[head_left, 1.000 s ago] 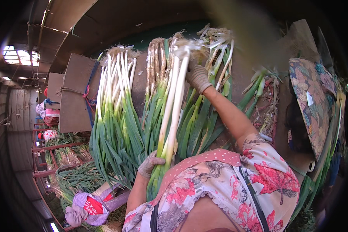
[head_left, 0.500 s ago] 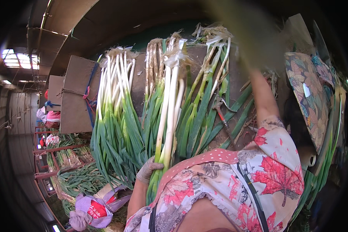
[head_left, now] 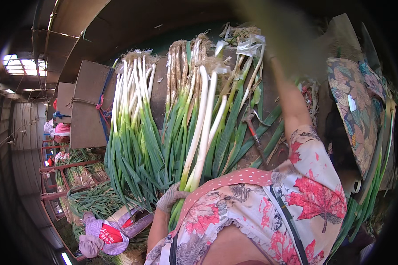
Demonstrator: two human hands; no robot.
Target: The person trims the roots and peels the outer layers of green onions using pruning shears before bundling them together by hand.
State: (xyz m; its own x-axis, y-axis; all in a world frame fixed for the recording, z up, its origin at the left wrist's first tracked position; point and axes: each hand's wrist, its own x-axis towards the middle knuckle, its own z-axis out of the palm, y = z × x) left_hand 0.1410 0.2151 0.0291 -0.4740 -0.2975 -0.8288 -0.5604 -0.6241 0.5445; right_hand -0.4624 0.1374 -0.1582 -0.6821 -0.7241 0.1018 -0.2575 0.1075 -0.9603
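Note:
My left hand (head_left: 169,197), in a grey glove, is closed around the green lower part of a few large green onions (head_left: 203,119). Their thick white stalks slant up and away to the right, root ends far from me. My right forearm (head_left: 292,99) stretches toward the far side of the table. A dark blurred shape close to the camera hides the right hand, so its fingers do not show. A pale strip of film (head_left: 251,45) lies over roots near that arm. Left of the held stalks is a row of muddier onions (head_left: 177,73).
A bundle of white-stalked onions (head_left: 135,92) lies at the left beside cardboard (head_left: 90,106). A hammer-like tool with a red handle (head_left: 253,132) rests among leaves. A flower-patterned cloth panel (head_left: 353,106) stands right. Co-worker in a purple checked garment (head_left: 106,234) is at lower left.
The root ends of the held onions have swung to the right, and the stalks tilt more. My right forearm has shifted left. The left hand keeps its grip almost in place.

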